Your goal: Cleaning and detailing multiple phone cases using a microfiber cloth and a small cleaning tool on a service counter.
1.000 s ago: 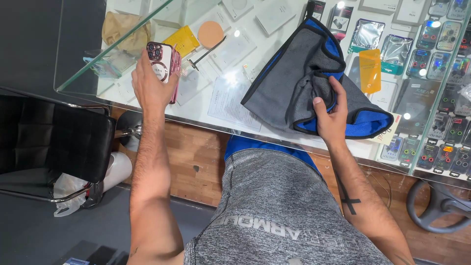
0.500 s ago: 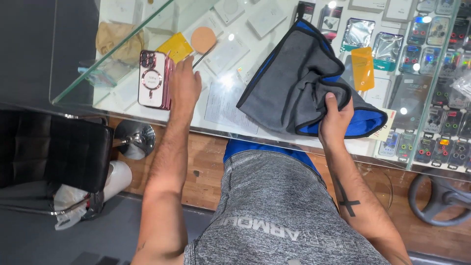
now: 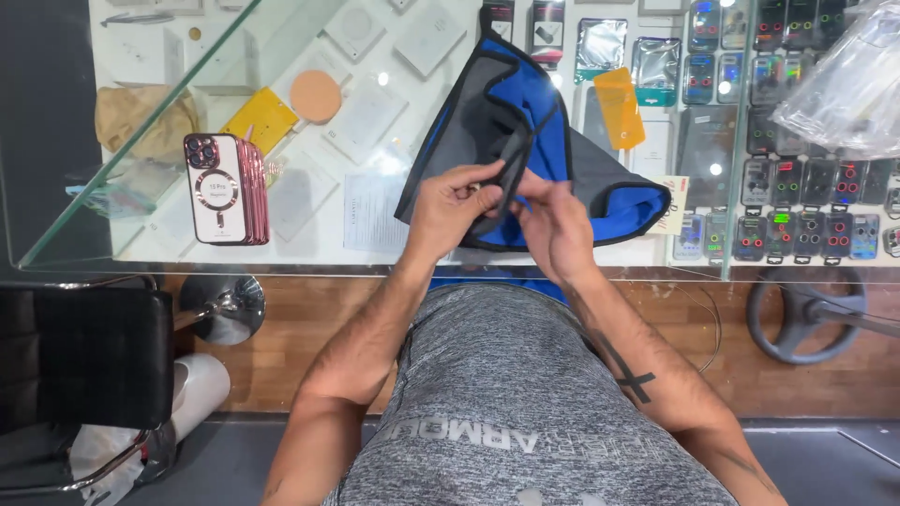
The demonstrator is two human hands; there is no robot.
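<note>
A grey and blue cloth [image 3: 525, 112] with black edging lies on the glass counter [image 3: 309, 253]. My left hand [image 3: 455, 201] pinches its near edge, and my right hand [image 3: 555, 225] grips the same edge right beside it. Both hands meet at the counter's near side. A stack of pink phone cases [image 3: 227, 187] with camera cut-outs lies flat on the glass to the left, apart from both hands.
Under the glass lie white boxes, a yellow card [image 3: 260, 120], an orange disc [image 3: 315, 96] and rows of packaged phone accessories [image 3: 806, 197]. A clear plastic bag [image 3: 844, 84] sits at the top right. A black chair [image 3: 84, 356] stands at the lower left, and a chair base [image 3: 816, 314] at the right.
My left hand has left the pink phone cases on the glass and moved right onto the cloth's edge. My right hand shifted left along the cloth, which is now turned blue side up.
</note>
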